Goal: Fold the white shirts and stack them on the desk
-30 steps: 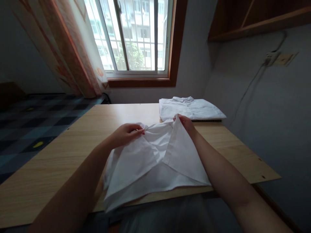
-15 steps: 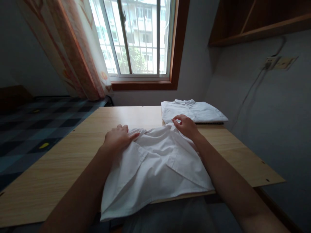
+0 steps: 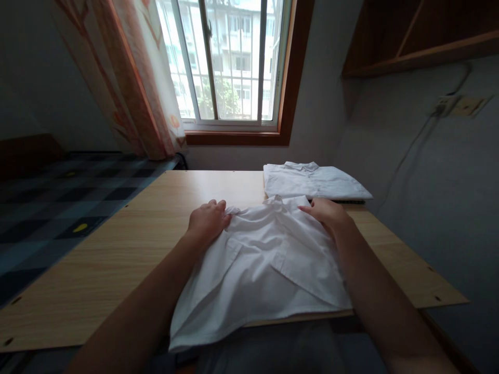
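A white shirt [image 3: 257, 265] lies partly folded and wrinkled on the wooden tabletop, its lower edge hanging slightly over the front at the left. My left hand [image 3: 208, 222] is closed on the shirt's upper left corner, the fabric bunched beside the thumb. At the upper right edge, my right hand [image 3: 329, 213] grips the cloth, with its fingertips partly hidden behind the fabric. Between the hands, the collar area [image 3: 276, 201] stands up a little. Behind it lies a second white shirt [image 3: 312, 180], neatly folded with its collar toward the window.
The light wooden table [image 3: 128, 244] spreads to both sides. On the left is a bed with a checked cover [image 3: 105, 195]. A window [image 3: 234, 67] with a flowered curtain [image 3: 144, 93] is ahead. A shelf [image 3: 413, 52] and a socket with a cable [image 3: 444, 106] are on the right wall.
My right hand has moved right, from near the collar to the shirt's upper right edge. My left hand has curled closed at the left corner. The view has shifted slightly left.
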The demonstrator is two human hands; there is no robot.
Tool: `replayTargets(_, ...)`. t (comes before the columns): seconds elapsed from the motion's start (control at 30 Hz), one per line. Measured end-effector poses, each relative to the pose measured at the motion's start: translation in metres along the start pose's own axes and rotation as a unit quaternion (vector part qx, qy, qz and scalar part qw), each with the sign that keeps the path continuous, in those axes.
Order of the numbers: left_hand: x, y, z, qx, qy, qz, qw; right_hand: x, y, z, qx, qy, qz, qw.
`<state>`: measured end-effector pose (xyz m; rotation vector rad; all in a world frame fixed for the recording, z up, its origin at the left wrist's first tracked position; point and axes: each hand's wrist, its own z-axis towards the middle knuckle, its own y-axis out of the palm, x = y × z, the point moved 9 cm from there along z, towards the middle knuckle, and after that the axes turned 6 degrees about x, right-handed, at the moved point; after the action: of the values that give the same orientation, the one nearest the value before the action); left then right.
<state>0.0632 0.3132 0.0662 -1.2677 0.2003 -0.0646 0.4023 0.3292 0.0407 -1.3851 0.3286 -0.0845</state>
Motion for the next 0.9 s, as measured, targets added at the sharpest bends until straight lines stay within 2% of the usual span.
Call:
replayTargets(0.1, -0.002, 0.001, 0.003, 0.009, -0.005, -0.005, 1.0, -0.025, -0.024, -0.014, 0.063, -0.008, -0.002, 0.998)
replayTargets(0.17, -0.004, 0.004, 0.005, 0.01, -0.004, -0.004, 1.0, -0.051, -0.031, -0.027, 0.061, -0.062, 0.063, 0.994)
replayTargets(0.27, -0.005, 0.009, 0.008, 0.013, 0.003, -0.002, 1.0, -0.089, -0.021, -0.049, -0.008, -0.141, 0.136, 0.981)
replayTargets(0.33, -0.007, 0.012, 0.01, 0.02, 0.002, -0.005, 1.0, -0.102, -0.01, -0.058, -0.013, -0.159, 0.108, 0.981)
replayTargets(0.4, -0.012, 0.013, 0.013, 0.023, -0.014, -0.017, 0.999, -0.105, 0.0, -0.057, 0.0, -0.149, 0.057, 0.987)
replayTargets(0.47, -0.021, 0.013, 0.015, 0.024, -0.042, -0.036, 0.998, -0.1, 0.005, -0.049, 0.012, -0.129, 0.042, 0.991)
replayTargets(0.53, -0.032, 0.009, 0.017, 0.031, -0.075, -0.059, 0.995, -0.088, -0.003, -0.035, 0.041, -0.11, 0.081, 0.99)
replayTargets(0.7, -0.072, -0.021, 0.019, 0.092, -0.163, -0.118, 0.975, -0.033, -0.056, -0.007, 0.179, -0.059, 0.21, 0.959)
replayTargets(0.8, -0.104, -0.047, 0.016, 0.134, -0.204, -0.129, 0.961, 0.0, -0.084, 0.001, 0.242, -0.033, 0.225, 0.943)
replayTargets(0.9, -0.143, -0.07, 0.012, 0.159, -0.235, -0.119, 0.952, 0.031, -0.101, 0.006, 0.272, -0.001, 0.214, 0.938)
